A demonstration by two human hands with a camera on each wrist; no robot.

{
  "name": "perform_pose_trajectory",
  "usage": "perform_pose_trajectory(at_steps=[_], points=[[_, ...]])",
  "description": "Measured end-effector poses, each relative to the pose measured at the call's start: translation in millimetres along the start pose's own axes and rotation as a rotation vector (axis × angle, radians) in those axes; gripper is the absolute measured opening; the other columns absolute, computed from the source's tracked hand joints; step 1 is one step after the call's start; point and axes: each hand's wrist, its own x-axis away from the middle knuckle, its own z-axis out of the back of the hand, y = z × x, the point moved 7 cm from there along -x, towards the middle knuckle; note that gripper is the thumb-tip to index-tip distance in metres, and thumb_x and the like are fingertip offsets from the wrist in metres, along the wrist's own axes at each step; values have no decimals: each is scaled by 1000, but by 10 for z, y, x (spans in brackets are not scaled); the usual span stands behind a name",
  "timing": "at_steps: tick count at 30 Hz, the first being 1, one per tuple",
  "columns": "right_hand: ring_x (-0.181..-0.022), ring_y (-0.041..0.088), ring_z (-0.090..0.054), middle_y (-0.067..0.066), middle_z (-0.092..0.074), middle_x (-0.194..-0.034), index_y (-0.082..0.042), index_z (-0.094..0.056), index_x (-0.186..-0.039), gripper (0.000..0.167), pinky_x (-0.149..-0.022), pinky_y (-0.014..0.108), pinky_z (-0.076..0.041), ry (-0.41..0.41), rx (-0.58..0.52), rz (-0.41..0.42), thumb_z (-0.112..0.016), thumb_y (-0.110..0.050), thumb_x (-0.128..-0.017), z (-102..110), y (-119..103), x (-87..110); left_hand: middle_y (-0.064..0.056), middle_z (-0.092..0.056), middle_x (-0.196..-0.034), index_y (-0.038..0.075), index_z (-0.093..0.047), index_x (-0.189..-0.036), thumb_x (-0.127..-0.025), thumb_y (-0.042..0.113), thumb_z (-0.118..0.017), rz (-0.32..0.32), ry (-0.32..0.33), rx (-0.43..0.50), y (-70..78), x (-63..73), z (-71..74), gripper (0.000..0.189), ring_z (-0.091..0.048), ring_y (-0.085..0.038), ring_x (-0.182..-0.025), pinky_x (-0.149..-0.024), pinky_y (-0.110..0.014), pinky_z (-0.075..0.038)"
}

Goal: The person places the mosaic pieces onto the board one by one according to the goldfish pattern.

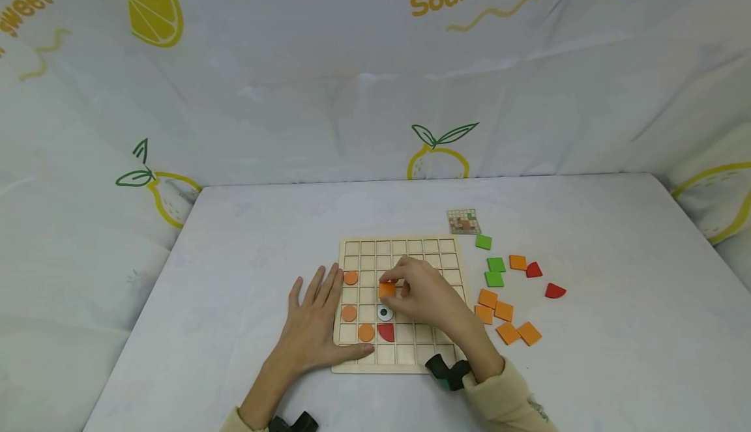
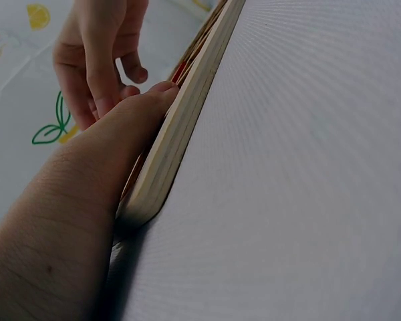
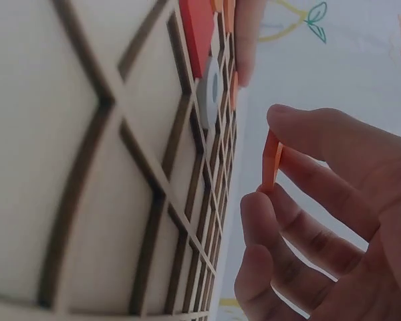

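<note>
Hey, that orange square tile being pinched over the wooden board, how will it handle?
The orange square tile looks thin, flat and stiff, so probably light. With flat faces it shouldn't roll. The right hand pinches it by its edges, so it might slip.

The grid board (image 1: 401, 249) lies on the table (image 1: 246, 236), near the front edge and about midway between left and right. In its left cells sit three round pieces (image 1: 350, 277), with an eye disc (image 1: 384, 313) and a quarter-round piece (image 1: 386, 332) just right of them. The left hand (image 1: 317, 318) rests flat across the board's left edge. The right hand (image 1: 419, 295) holds a square tile (image 1: 386, 288) above the board's middle cells. Loose tiles (image 1: 503, 311) lie right of the board; a pattern card (image 1: 463, 221) lies behind them, off the board's far right corner.
</note>
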Motion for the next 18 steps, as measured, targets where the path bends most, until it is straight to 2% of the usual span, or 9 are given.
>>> perform_pose_trajectory(at_steps=[12,18], points=[[-62,5,-48,1,-65,-84,-3,-79,-105,23,-56,18,-42,-4,20,2,-82,-9,-83,-128,-59,-31,-7,-16,-174,8,-16,-164,-70,98,-48,-16,25,12,9,13,18,134,-14,-33,-161,-122,-67,-6],[-64,7,-48,1,-65,-82,-4,-80,-105,24,-56,19,-41,12,41,-29,-82,-9,-83,-134,-42,-29,-9,-20,-173,6,-21,-164,-70,97,-48,-29,48,10,19,11,28,133,-18,-36,-160,-121,-68,-8]])
